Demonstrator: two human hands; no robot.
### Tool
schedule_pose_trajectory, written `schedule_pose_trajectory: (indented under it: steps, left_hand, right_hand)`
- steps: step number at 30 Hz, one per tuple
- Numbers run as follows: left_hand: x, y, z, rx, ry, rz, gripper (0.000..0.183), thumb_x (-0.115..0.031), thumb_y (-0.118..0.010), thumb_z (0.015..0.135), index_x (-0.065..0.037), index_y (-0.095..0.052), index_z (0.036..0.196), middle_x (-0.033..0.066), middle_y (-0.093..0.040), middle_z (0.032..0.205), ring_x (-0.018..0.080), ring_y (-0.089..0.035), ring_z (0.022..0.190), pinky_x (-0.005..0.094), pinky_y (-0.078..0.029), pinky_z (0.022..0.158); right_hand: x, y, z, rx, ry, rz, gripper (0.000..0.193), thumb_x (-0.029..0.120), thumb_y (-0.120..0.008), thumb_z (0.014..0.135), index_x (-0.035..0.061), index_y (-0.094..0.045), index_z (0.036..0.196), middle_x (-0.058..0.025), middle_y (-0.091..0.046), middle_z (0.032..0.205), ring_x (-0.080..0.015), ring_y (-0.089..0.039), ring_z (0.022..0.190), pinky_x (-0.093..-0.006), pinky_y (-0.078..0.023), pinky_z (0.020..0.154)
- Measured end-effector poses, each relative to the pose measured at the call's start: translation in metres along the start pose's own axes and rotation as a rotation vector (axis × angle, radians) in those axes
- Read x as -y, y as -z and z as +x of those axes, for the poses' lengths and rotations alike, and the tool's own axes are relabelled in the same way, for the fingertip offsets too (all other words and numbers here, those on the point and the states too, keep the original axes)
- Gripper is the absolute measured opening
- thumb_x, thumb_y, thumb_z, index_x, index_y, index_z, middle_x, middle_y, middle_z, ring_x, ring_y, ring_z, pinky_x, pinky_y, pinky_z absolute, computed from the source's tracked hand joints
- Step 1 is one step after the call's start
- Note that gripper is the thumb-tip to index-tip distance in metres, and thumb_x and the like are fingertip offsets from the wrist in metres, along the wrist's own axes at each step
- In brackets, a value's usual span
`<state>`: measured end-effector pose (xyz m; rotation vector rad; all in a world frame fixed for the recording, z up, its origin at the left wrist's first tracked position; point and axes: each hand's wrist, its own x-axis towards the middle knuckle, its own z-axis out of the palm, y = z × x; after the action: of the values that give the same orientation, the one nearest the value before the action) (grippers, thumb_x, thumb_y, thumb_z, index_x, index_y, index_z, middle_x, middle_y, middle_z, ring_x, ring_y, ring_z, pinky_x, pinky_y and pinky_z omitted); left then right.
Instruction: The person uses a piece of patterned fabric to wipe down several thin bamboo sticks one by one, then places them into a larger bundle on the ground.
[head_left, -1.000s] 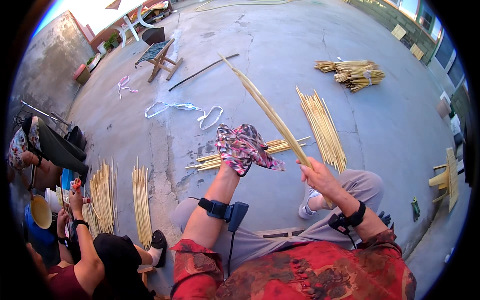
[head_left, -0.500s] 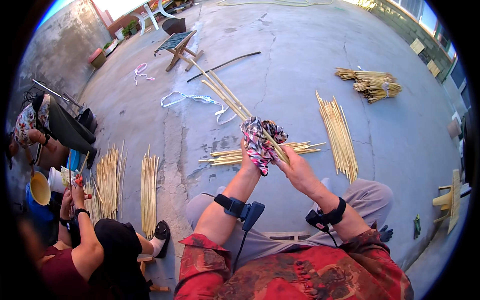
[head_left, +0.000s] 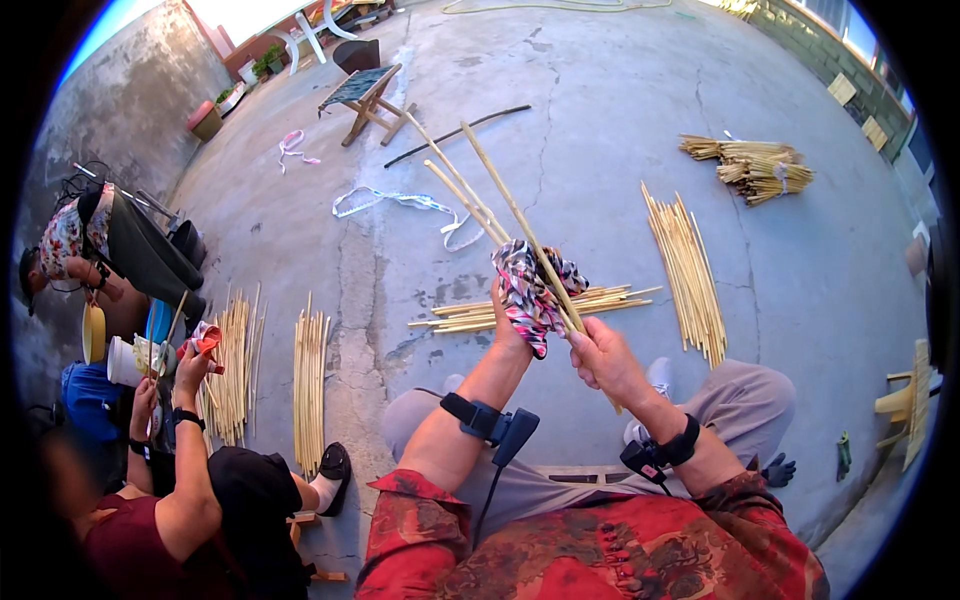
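Observation:
My left hand [head_left: 510, 322] is closed round a crumpled cloth [head_left: 516, 285] patterned in pink, black and white. The cloth wraps partly round thin pale sticks [head_left: 462, 192] that point away from me to the upper left. One stick [head_left: 502, 186] stands apart from the others, crossing over the cloth. My right hand [head_left: 608, 360] grips that stick near its lower end, just right of the cloth; its tip sticks out below my fingers. Beneath my hands a loose row of similar sticks [head_left: 612, 300] lies crosswise on the concrete.
Stick piles lie at right [head_left: 688, 275] and left [head_left: 311, 385]; tied bundles [head_left: 765, 172] lie far right. A folding stool [head_left: 362, 95], a dark rod [head_left: 455, 135] and a pale strap [head_left: 395, 197] are ahead. A seated co-worker [head_left: 150, 520] holds a stick and red cloth; another person bends behind.
My right hand has moved down and slightly right, drawing one stick toward me through the cloth. That stick has spread away from the others. The seated co-worker's hands have shifted too.

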<state>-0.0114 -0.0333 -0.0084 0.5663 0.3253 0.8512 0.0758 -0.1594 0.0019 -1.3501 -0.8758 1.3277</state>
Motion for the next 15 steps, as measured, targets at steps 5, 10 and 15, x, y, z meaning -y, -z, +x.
schedule_pose_trajectory:
  steps: [5, 10, 15]
  left_hand:
    - [-0.010, 0.005, 0.003, -0.096, -0.049, -0.090, 0.033, -0.034, -0.041, 0.085, -0.002, -0.050, 0.090, 0.0127, -0.055, 0.074, 0.0319, -0.059, 0.065, 0.0469, -0.051, 0.061]
    - [-0.013, 0.034, 0.016, -0.147, -0.111, -0.027, 0.035, -0.043, -0.044, 0.084, -0.008, -0.048, 0.091, 0.0106, -0.054, 0.072, 0.0313, -0.058, 0.065, 0.0481, -0.050, 0.059]
    - [-0.039, 0.021, 0.017, -0.224, -0.236, -0.096, 0.034, -0.044, -0.047, 0.083, -0.011, -0.049, 0.088, 0.0047, -0.053, 0.077, 0.0226, -0.054, 0.068, 0.0419, -0.046, 0.063]
  right_hand:
    - [-0.010, 0.005, -0.008, -0.029, 0.023, -0.115, 0.017, 0.022, -0.042, 0.090, 0.0061, -0.043, 0.095, 0.0011, -0.044, 0.064, -0.0039, -0.037, 0.044, -0.0176, -0.031, 0.037]
    - [-0.007, 0.010, -0.026, -0.012, 0.006, -0.158, 0.016, 0.020, -0.041, 0.091, 0.0054, -0.043, 0.096, 0.0011, -0.043, 0.063, -0.0041, -0.037, 0.045, -0.0175, -0.031, 0.038]
    - [-0.022, 0.029, -0.064, 0.022, -0.004, -0.224, 0.015, 0.018, -0.040, 0.091, 0.0040, -0.042, 0.098, 0.0006, -0.043, 0.063, -0.0043, -0.035, 0.044, -0.0175, -0.030, 0.038]
